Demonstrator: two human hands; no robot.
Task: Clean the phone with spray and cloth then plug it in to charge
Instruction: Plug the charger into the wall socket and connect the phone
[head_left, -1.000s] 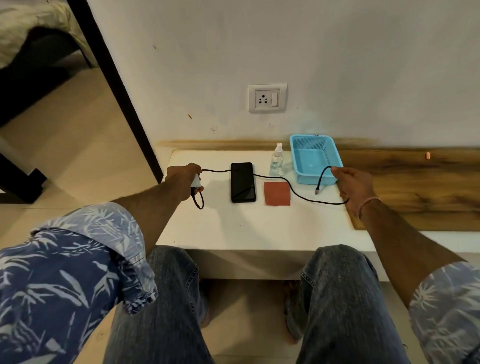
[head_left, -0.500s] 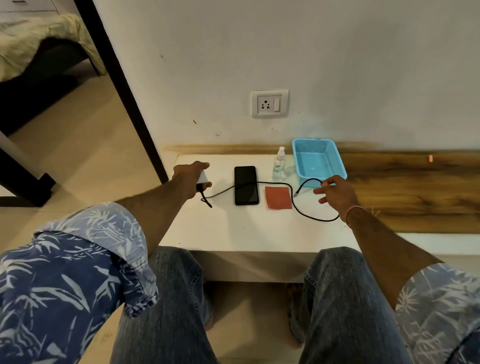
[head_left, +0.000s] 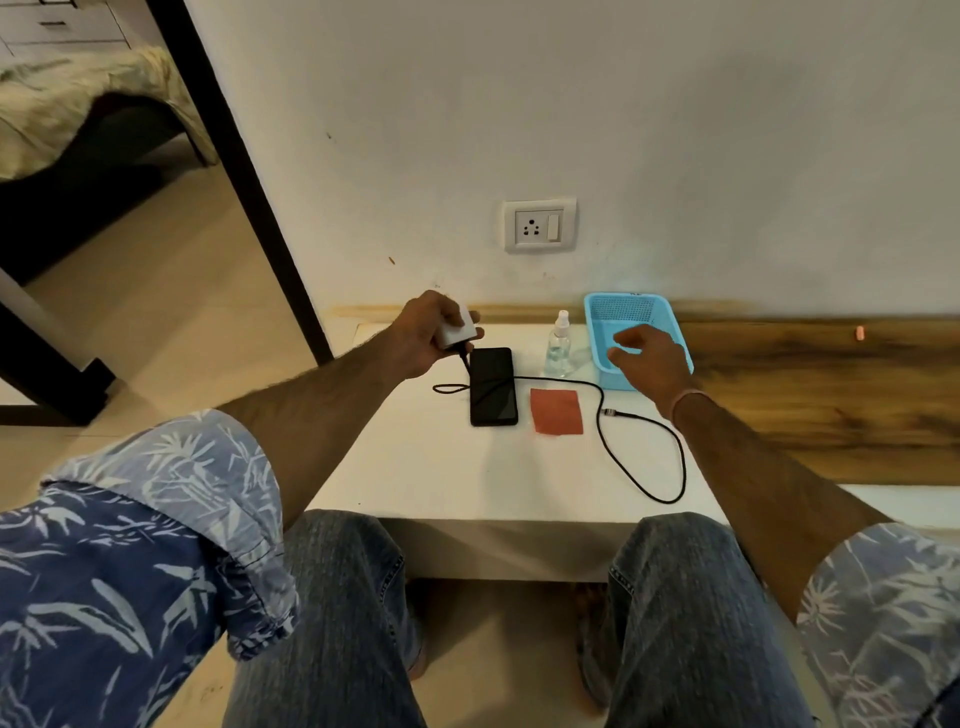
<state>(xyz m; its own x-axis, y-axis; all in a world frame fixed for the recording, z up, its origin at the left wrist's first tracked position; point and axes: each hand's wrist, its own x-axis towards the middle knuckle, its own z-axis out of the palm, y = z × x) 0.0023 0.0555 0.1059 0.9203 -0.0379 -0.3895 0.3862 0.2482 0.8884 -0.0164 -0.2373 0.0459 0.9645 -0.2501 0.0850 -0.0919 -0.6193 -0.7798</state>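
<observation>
A black phone (head_left: 493, 387) lies face up on the white table (head_left: 467, 467), with a red-brown cloth (head_left: 556, 411) to its right. A small clear spray bottle (head_left: 559, 351) stands behind the cloth. My left hand (head_left: 426, 335) grips the white charger adapter (head_left: 460, 327), raised above the table just left of the phone. Its black cable (head_left: 641, 467) runs across the phone and loops over the table, its plug end lying free right of the cloth. My right hand (head_left: 652, 364) hovers with loose fingers in front of the blue basket, holding nothing.
A white wall socket with a switch (head_left: 539, 224) sits on the wall above the table. A blue plastic basket (head_left: 631, 312) stands at the table's back right. A wooden board (head_left: 831, 395) runs to the right. A dark door frame (head_left: 244, 171) stands at left.
My left hand has lifted the adapter up and toward the wall. My right hand has let go of the cable, whose plug end now lies on the table, and moved up toward the basket.
</observation>
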